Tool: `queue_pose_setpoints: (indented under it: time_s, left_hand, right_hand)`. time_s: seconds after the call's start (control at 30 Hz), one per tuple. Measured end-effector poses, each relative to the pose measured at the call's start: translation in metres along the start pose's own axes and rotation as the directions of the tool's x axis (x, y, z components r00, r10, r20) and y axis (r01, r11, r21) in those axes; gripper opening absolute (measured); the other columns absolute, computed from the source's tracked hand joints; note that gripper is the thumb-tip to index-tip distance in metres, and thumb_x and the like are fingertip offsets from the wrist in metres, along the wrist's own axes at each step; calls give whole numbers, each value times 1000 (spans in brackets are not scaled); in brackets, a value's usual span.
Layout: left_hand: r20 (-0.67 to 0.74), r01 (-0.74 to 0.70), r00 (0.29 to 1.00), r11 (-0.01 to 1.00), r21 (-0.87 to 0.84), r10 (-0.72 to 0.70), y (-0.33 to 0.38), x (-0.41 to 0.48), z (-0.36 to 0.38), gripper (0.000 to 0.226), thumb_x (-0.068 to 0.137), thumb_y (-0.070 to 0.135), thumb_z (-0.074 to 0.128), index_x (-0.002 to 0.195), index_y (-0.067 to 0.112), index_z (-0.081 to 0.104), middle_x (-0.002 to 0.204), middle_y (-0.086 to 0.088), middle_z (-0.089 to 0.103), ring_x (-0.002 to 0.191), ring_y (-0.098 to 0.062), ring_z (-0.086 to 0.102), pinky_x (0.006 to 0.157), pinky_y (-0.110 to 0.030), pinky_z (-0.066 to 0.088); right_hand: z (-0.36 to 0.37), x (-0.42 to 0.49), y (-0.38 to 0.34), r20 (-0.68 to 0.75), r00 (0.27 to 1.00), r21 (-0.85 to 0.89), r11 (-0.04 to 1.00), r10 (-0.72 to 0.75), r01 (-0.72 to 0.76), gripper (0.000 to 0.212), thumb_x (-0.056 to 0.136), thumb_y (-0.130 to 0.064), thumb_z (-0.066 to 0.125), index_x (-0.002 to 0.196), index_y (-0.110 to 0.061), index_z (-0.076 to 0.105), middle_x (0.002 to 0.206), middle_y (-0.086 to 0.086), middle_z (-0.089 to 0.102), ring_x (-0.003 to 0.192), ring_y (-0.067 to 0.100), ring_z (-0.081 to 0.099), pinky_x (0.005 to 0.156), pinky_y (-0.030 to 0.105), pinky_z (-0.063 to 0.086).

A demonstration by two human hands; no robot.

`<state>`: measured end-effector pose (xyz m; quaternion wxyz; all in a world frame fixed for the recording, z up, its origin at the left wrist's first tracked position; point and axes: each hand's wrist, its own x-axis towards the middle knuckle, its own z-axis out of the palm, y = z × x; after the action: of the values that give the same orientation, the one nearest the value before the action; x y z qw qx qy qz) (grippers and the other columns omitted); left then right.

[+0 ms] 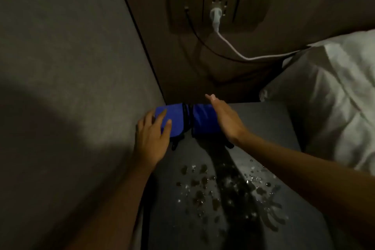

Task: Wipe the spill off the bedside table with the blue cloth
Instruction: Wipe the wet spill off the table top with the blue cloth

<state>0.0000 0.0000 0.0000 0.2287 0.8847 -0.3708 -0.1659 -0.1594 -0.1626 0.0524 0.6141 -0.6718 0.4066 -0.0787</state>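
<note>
So from the head cam, the blue cloth point(182, 121) was sitting bunched or rolled up at the far end of the bedside table point(269, 128), right up by the back panel and the left wall, with some black cord or strap looped round its middle. The spill point(223, 186) was all in the near half — a scatter of droplets and dark blotches glinting on the grey top, some of it in the shadow of the arms. No clear swipe marks through it as far as I could tell, though the light was dim, so I'd say the actual wiping hadn't been done yet and pretty much the whole job was left: get hold of the cloth, bring it near, mop up. On the grip: the left hand point(154, 138) was spread with fingers resting on the left end of the cloth, not closed round it, just touching. The right hand point(225, 119) was flat and open, fingers straight, its palm side against or just beside the right end of the cloth — couldn't tell for sure if it was pressing on it. So neither hand had really clamped on; it looked more like steadying it from both ends. Off to the right there was a white pillow point(334, 95), and on the far wall an outlet panel point(221, 9) with a white plug point(215, 17) in it.
</note>
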Motion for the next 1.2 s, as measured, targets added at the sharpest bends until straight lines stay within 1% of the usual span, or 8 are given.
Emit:
queue_pose_setpoints:
  time_s: [0.07,0.13,0.27,0.37,0.5,0.73,0.97,1.2]
  left_hand:
    - [10,33,999,997,71,-34,-15,2,12,64,94,63,19,146,31,36,157,-4,27,143,-31,23,113,-53,28]
    - [-3,7,1000,988,153,-7,-32,-6,27,63,95,59,17,147,30,35,159,-5,23,145,-31,20,114,-51,27]
    - [-116,-256,953,946,197,281,-47,-35,55,48,103,37,36,145,14,41,156,-15,28,144,-35,26,114,-48,30]
    - [-187,-269,936,950,161,297,-41,-42,65,51,103,40,34,145,13,40,156,-11,30,146,-32,23,113,-47,32]
    - [-157,-228,955,960,161,253,-37,-41,71,56,103,46,29,147,13,37,158,-9,26,148,-30,15,112,-52,33]
    - [-75,-122,986,947,298,150,-27,-42,73,75,93,63,27,152,16,25,162,-7,14,150,-30,6,118,-53,16]
    - [-20,-18,999,934,358,27,-17,-39,73,86,84,72,26,152,21,18,163,-6,8,149,-30,5,114,-55,25]
    - [-27,16,1000,941,339,-7,-12,-38,74,88,80,73,27,151,21,20,163,-4,5,148,-30,8,113,-53,23]
  right_hand:
    - [5,13,14,-40,995,-280,957,-92,77,56,106,-56,21,156,-33,33,167,-3,24,152,13,19,118,34,11]
    - [10,26,33,6,989,-537,834,-148,128,55,107,-53,17,159,-35,22,170,-3,10,156,15,2,121,38,-2]
    - [34,48,57,67,979,-813,558,-194,166,59,108,-49,13,161,-28,0,169,2,-11,154,18,-17,120,36,-14]
    - [53,56,70,70,987,-875,465,-146,131,62,107,-50,5,161,-23,-8,169,5,-16,153,21,-23,124,43,-14]
    - [57,57,86,59,966,-918,366,-250,151,71,97,-51,-12,161,-20,-9,169,4,-13,154,22,-19,125,44,-10]
    - [52,58,88,63,964,-931,334,-258,150,67,95,-47,-14,159,-28,-14,168,0,-17,153,20,-23,121,56,-15]
    - [44,60,89,93,959,-911,365,-269,191,58,107,-44,7,160,-30,-12,168,-1,-17,153,19,-22,122,52,-15]
    - [35,63,95,117,948,-914,341,-296,220,60,106,-45,3,160,-22,-9,169,0,-11,154,17,-17,124,50,-11]
